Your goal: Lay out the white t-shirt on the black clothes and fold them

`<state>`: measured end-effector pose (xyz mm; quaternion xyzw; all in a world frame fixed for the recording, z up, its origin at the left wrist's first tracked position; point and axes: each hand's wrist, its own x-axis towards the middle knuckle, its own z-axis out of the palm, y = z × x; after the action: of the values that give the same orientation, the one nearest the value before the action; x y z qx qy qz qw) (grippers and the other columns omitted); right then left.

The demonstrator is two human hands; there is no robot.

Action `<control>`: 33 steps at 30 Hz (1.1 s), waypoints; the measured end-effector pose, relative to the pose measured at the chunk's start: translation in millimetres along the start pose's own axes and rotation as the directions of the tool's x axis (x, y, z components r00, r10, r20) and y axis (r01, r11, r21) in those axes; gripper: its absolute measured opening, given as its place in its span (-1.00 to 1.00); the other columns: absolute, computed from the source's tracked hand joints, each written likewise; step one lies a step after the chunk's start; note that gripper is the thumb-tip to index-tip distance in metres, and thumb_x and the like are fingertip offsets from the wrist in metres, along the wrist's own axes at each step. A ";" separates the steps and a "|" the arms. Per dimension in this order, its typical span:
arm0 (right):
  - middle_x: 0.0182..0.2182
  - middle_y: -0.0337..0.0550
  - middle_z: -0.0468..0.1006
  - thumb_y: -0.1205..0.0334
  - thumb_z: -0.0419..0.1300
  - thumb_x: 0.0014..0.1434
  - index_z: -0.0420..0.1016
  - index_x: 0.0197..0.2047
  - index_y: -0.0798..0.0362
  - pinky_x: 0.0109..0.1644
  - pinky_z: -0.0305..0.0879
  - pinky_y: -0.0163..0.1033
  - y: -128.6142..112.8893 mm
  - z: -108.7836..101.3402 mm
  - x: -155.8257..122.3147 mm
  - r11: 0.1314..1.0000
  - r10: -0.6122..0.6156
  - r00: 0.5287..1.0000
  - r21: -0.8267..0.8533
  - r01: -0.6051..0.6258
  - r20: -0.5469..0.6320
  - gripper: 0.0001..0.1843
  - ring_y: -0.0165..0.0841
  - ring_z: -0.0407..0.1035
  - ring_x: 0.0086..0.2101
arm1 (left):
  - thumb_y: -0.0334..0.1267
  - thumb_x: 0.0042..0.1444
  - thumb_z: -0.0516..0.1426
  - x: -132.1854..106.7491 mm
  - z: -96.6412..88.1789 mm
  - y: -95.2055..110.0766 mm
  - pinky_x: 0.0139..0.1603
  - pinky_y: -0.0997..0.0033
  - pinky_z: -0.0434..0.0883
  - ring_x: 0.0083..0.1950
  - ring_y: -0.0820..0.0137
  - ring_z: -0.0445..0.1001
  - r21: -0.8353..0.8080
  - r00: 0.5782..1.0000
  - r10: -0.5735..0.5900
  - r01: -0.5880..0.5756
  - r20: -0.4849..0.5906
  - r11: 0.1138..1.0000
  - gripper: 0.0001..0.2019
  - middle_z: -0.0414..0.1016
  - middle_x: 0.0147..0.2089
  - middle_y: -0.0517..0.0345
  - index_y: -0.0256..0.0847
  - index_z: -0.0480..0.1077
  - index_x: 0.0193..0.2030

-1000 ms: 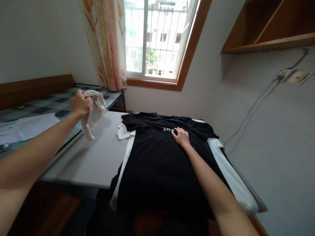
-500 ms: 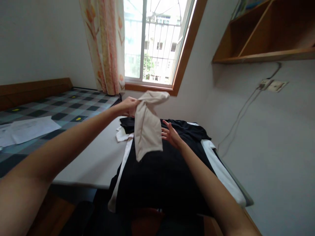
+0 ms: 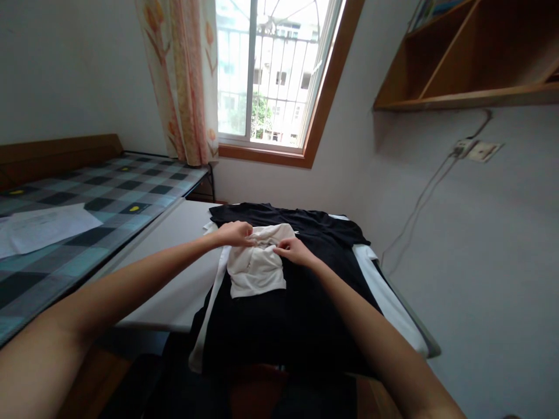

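Note:
A small cream cloth garment point(image 3: 257, 272) lies over the left part of a black T-shirt point(image 3: 323, 291); its exact kind is unclear. My left hand point(image 3: 236, 234) pinches its upper left edge. On the other side, my right hand point(image 3: 297, 251) has fingers closed on the upper right edge. Between the hands the cloth is gathered and shows a small gap. The black T-shirt is spread flat, sleeves toward the window, on top of a white garment point(image 3: 393, 299) whose edges show on both sides.
The clothes lie on a white table point(image 3: 174, 291). To the left is a bed with a checked cover point(image 3: 152, 195) and paper sheets point(image 3: 52, 227). A window point(image 3: 275, 81) with a flowered curtain point(image 3: 183, 87) is ahead. At right are a wooden shelf point(image 3: 437, 99) and a wall socket point(image 3: 478, 150).
The cream garment has come down from the air onto the black T-shirt. My right hand, earlier open and apart from it, has closed on its edge. My left hand has lowered.

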<state>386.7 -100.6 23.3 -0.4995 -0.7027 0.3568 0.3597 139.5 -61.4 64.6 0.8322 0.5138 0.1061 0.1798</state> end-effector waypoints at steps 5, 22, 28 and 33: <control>-0.54 -0.22 0.47 -0.24 0.20 0.04 0.47 -0.36 0.04 -0.35 0.33 -0.26 -12.9 -31.7 10.2 0.997 -0.017 0.992 0.070 0.026 -0.129 -0.54 -0.32 0.39 -0.41 | -0.11 0.08 0.20 2.5 -18.0 -5.1 -0.35 0.40 0.31 -0.37 0.37 0.38 -0.356 0.944 -0.044 -0.081 -0.328 0.931 -0.76 0.39 -0.46 0.14 -0.18 0.33 -0.49; -0.48 -0.13 0.58 0.00 0.31 0.08 0.54 -0.34 0.04 -0.39 0.34 -0.26 14.2 -57.6 -16.5 0.933 0.225 0.968 -0.312 -0.180 0.115 -0.74 -0.32 0.45 -0.49 | 0.05 0.06 0.18 -5.1 20.2 -22.7 -0.27 0.40 0.40 -0.26 0.28 0.54 -0.267 0.988 0.089 -0.121 -0.129 0.956 -0.69 0.59 -0.26 0.05 -0.18 0.50 -0.31; -0.43 -0.11 0.60 0.10 0.27 0.12 0.57 -0.35 0.07 -0.28 0.35 -0.26 19.1 -9.2 23.2 0.887 0.160 0.985 -0.428 -0.172 -0.064 -0.80 -0.28 0.48 -0.38 | 0.17 0.03 0.19 18.2 50.9 3.7 -0.15 0.31 0.44 -0.16 0.18 0.55 -0.390 0.996 0.042 -0.068 -0.075 0.918 -0.41 0.57 -0.19 -0.05 -0.26 0.42 0.03; -0.44 -0.18 0.57 0.26 0.20 0.14 0.50 -0.41 0.03 -0.22 0.33 -0.28 2.8 31.0 27.3 0.936 -0.083 0.988 -0.350 0.033 -0.131 -0.89 -0.33 0.44 -0.37 | 0.19 0.08 0.18 19.1 49.9 20.1 -0.21 0.32 0.43 -0.22 0.23 0.53 -0.552 0.976 -0.134 0.018 -0.171 0.834 -0.18 0.51 -0.20 -0.01 -0.30 0.09 0.33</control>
<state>354.7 -78.1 9.8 -0.5584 -0.7412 0.1799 0.3261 182.6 -62.0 27.1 0.7097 0.5105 0.3251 0.3607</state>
